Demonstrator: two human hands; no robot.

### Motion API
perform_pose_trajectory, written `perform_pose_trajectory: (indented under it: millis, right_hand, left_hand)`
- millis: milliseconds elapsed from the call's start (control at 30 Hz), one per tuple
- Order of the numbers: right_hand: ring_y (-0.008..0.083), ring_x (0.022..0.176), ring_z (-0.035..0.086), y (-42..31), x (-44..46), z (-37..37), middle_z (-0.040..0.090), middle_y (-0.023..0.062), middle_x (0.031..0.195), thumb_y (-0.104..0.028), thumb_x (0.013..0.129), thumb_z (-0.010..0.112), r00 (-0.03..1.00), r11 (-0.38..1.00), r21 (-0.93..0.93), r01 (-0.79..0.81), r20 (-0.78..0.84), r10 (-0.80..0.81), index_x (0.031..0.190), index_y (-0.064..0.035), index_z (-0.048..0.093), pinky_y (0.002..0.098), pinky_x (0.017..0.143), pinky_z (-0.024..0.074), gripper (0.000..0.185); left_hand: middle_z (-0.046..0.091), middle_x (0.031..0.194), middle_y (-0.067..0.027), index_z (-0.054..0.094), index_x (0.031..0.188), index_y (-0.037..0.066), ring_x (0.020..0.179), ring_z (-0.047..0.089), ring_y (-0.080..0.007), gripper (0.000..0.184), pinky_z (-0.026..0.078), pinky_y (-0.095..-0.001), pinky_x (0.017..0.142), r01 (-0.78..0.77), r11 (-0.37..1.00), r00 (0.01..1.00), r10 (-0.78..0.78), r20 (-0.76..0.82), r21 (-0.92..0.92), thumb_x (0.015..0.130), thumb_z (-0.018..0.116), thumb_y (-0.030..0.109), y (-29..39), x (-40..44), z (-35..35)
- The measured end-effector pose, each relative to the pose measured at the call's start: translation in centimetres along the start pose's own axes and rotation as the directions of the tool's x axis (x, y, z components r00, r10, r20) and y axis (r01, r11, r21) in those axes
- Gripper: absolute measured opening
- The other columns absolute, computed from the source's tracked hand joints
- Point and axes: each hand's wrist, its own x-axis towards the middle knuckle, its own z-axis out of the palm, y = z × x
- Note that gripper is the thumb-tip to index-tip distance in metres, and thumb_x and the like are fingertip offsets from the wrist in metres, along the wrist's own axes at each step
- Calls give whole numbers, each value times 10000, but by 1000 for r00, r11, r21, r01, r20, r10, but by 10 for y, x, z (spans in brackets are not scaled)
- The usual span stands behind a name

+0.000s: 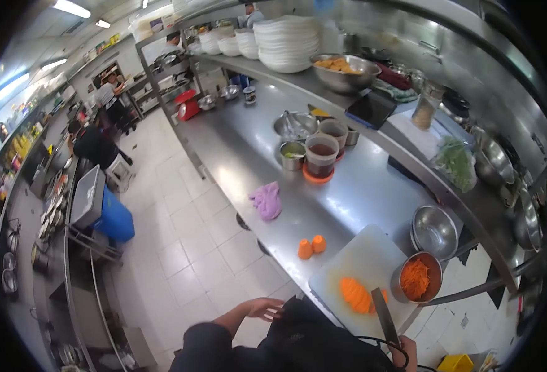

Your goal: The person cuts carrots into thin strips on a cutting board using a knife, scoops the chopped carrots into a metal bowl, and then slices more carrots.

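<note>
On the worktop (pixel 236 133), a purple cloth (pixel 266 200) lies crumpled near the edge, and two carrot ends (pixel 311 247) stand beside the white board (pixel 372 248). Above runs a shelf (pixel 425 160), which carries a tall stack of plates (pixel 288 46) and covers part of the view behind it. At the right side of the board, a metal pot (pixel 436 273) is full of orange shreds (pixel 415 280); behind it are steel bowls (pixel 434 232). Farther back, a plastic tub (pixel 320 162) contains a brownish liquid, and the small pot (pixel 293 164) next to it holds something green. The shelf bowl (pixel 348 82) has orange pieces inside. The carrot slices (pixel 355 294) lie on the board, and the knife (pixel 385 316) is just at their side. The right hand (pixel 408 354) has its fingers closed around the knife handle. The left hand (pixel 264 308) has fingers loosely extended, near the dark clothing; whether they touch it, I cannot tell.
</note>
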Motion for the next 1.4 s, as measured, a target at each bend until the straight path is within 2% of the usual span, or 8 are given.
perform_pose_trajectory:
  millis: [67, 200, 433, 533, 667, 800, 1067, 1400]
  right_hand:
    - [445, 846, 701, -8, -1, -3, 704, 256, 861, -311, 840, 790, 996, 975, -204, -87, 17, 92, 1049, 8, 721, 491, 750, 541, 387]
    - [454, 823, 682, -37, -18, -1, 685, 251, 834, -296, 868, 778, 995, 991, -107, -85, -61, 79, 996, 6, 703, 486, 702, 523, 337]
    - [418, 914, 699, -43, -26, -3, 726, 219, 987, -312, 920, 746, 976, 976, -32, -215, -30, 214, 1182, -56, 707, 476, 797, 543, 369]
    - [444, 884, 676, -42, -29, 1, 694, 268, 945, -232, 953, 706, 973, 972, -42, -231, -3, 231, 1221, -35, 642, 488, 781, 524, 338]
    - [480, 886, 657, -33, -30, 22, 674, 285, 915, -166, 997, 640, 990, 974, 179, -139, -3, 142, 1279, -38, 578, 507, 778, 504, 316]
    - [508, 902, 639, -32, -30, 58, 663, 295, 911, -122, 1031, 574, 995, 978, 191, -85, -36, 94, 1290, -37, 549, 529, 783, 490, 275]
    - [512, 899, 657, -40, -19, 102, 677, 316, 901, -138, 1031, 540, 981, 971, 143, -193, 20, 192, 1234, -9, 501, 606, 802, 496, 244]
    - [492, 790, 662, -90, -32, 83, 665, 282, 802, -54, 932, 526, 990, 990, 47, -134, -29, 136, 1147, 52, 491, 594, 727, 512, 243]
  left_hand:
    - [674, 1331, -144, 610, 1414, 83, 1254, 615, -260, 536, 545, -449, 979, 26, 914, 994, -68, -91, -405, 956, 680, 353, -92, 6, -34]
    - [697, 1256, -128, 645, 1348, 84, 1186, 639, -256, 474, 544, -442, 955, -94, 862, 977, -18, -215, -499, 976, 658, 378, -184, -47, -50]
    - [736, 1125, -100, 707, 1232, 85, 1067, 681, -248, 412, 542, -432, 912, -401, 887, 916, 379, -132, -228, 1010, 620, 421, -149, 18, -60]
    - [690, 957, -58, 679, 1033, 67, 878, 624, -173, 322, 487, -293, 790, -488, 815, 457, 544, -704, 313, 1022, 613, 382, -32, -9, -56]
    - [662, 1020, -82, 659, 1043, 0, 907, 618, -177, 85, 497, -292, 826, -538, 212, 249, 965, -87, 816, 990, 631, 60, 98, -39, 93]
    - [668, 1101, -146, 679, 1105, 32, 1036, 624, -339, 170, 482, -442, 954, -591, -455, 143, 754, 642, 666, 936, 661, 35, 128, -7, 217]
    - [633, 1133, -58, 705, 1059, 115, 1102, 561, -292, 153, 381, -442, 975, -552, -608, 370, 435, 821, 571, 919, 660, 158, 137, 70, 278]
    - [649, 1101, -34, 703, 1042, 133, 1098, 574, -284, 160, 390, -440, 967, -528, -672, 221, 481, 848, 519, 883, 694, 135, 126, 90, 271]
